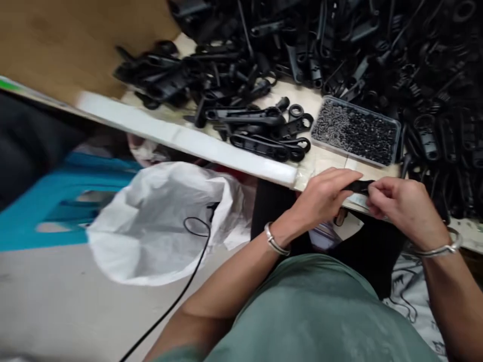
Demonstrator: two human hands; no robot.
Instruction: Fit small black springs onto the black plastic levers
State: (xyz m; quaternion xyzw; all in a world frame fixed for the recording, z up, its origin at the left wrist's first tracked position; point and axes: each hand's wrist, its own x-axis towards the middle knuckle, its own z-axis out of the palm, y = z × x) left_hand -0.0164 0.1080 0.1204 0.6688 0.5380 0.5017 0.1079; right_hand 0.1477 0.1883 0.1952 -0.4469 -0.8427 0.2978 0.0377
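Observation:
My left hand (327,193) is closed on one end of a small black plastic part (359,186) at the bench's front edge. At the part's other end, my right hand (402,203) has thumb and forefinger pinched together; whether a tiny piece sits between them is hidden. Just beyond both hands stands a clear plastic box (356,131) filled with tiny black pieces. Left of that box lie long black plastic parts with ringed ends (260,143), loosely stacked, and a black ring (296,111).
Heaps of black plastic parts (320,40) cover the bench's back and right side. A white foam strip (188,143) runs along the front edge. Below, at left, an open white sack (151,226) stands on the floor, with a black cable (192,276) across it and a blue crate (64,201) behind.

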